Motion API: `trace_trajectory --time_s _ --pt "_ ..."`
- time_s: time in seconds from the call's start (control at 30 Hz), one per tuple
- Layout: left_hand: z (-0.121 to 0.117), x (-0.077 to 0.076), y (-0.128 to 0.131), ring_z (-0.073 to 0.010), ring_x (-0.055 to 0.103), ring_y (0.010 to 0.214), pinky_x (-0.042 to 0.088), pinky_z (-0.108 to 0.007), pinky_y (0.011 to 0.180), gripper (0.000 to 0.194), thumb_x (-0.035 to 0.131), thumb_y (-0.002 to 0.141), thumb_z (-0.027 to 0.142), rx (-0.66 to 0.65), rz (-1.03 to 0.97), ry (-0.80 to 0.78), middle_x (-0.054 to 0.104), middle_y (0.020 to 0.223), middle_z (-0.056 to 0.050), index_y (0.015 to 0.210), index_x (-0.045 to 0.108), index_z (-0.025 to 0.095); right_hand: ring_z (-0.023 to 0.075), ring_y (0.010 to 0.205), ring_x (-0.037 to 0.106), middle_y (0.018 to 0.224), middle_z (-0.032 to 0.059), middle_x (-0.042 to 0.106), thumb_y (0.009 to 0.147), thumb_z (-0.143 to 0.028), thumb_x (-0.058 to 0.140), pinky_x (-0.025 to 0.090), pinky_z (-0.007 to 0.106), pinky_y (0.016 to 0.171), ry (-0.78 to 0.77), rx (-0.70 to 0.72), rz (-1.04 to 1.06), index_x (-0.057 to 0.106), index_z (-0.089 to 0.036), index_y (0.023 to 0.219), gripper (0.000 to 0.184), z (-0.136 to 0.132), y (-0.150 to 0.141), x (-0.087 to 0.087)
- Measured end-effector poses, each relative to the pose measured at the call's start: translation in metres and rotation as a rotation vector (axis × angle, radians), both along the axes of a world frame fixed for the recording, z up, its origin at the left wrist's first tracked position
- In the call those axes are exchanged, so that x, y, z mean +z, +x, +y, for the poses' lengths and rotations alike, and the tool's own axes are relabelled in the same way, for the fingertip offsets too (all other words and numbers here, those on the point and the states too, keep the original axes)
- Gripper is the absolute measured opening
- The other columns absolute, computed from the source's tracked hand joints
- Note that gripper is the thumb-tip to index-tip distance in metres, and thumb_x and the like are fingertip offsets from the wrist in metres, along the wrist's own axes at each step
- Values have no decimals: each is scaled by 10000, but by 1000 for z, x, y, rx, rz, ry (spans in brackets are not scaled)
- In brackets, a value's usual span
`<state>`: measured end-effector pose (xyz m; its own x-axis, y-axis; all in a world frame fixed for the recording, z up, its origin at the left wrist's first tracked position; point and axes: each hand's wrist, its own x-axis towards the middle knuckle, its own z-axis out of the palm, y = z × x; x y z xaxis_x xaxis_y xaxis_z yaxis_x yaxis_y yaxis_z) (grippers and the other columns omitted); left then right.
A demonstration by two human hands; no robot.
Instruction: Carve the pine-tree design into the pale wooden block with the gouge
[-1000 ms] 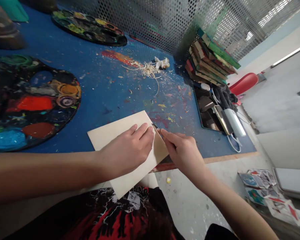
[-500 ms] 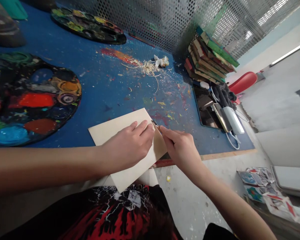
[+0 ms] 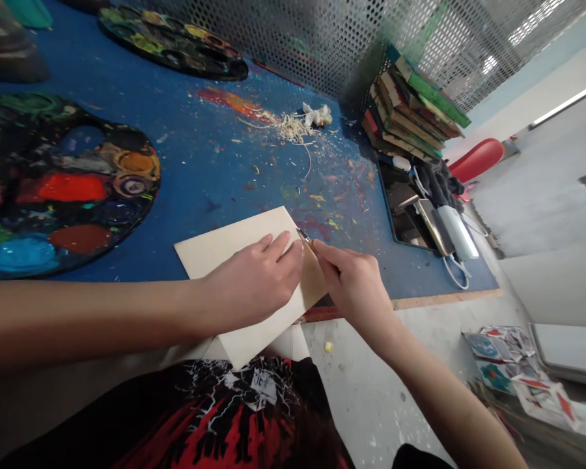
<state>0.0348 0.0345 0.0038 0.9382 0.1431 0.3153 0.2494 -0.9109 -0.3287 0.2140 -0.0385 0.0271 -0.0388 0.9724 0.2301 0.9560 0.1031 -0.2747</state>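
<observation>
A pale, flat rectangular board [image 3: 254, 231] lies tilted over the front edge of the blue table, its near corner close to my shirt. My left hand [image 3: 254, 277] rests across the board, fingers laid out over its surface and the fingertips near its right edge. Pinched in my right hand [image 3: 354, 277] is a slim tool with a dark metal tip [image 3: 303, 234]. That tip meets the board's right edge near the far corner. Most of the handle is hidden inside my right fist, so its exact kind is unclear.
Paint palettes [image 3: 81, 185] [image 3: 170, 45] occupy the left side. Pale shavings [image 3: 293, 127] lie beside a crumpled white tissue [image 3: 317, 115]. A stack of paint-stained panels [image 3: 415, 107], a tablet [image 3: 403, 212] and a phone [image 3: 434, 225] with cables sit at the right. Perforated metal [image 3: 293, 32] borders the back.
The view has shifted slightly. My left hand stays on the board, and the tool in my right hand remains at the right edge with hardly any visible movement.
</observation>
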Motion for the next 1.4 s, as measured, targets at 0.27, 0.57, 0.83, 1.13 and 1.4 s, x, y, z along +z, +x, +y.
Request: trace_trajectory --time_s 0.27,0.57,0.83,1.13,1.4 --pt "1 2 0 -352 632 1129 567 -436 877 389 389 886 85 -21 14 -6 654 1230 -233 1154 659 5 185 621 646 739 95 731 956 -151 400 447 280 569 7 8 -43 716 -115 1180 389 -1 -4 0" --pt "2 4 1 -358 644 1126 571 -440 876 384 409 875 70 -46 19 -16 645 1228 -266 1166 639 -30 186 661 669 763 92 739 947 -175 437 487 285 608 46 -3 51 749 -152 1102 350 0 0 -3" --pt "2 1 1 -322 697 973 560 -442 897 288 458 852 106 -52 8 -50 724 1014 -225 971 710 33 176 618 612 726 75 689 967 -152 407 419 272 567 -85 22 -88 705 -138 1135 343 35 -26 -1" --pt "-4 -7 -3 -334 649 1103 527 -419 907 395 431 872 130 19 -73 -58 659 1216 -245 1187 623 -10 201 806 726 941 75 783 941 -223 487 534 297 732 97 10 171 753 -205 1091 306 49 8 5" --pt "1 -4 -6 -298 620 1139 496 -389 929 347 494 890 173 22 -60 -87 662 1220 -207 1181 620 33 196 711 648 852 81 726 892 -315 524 472 305 671 77 -101 237 678 -123 1170 372 80 55 10"
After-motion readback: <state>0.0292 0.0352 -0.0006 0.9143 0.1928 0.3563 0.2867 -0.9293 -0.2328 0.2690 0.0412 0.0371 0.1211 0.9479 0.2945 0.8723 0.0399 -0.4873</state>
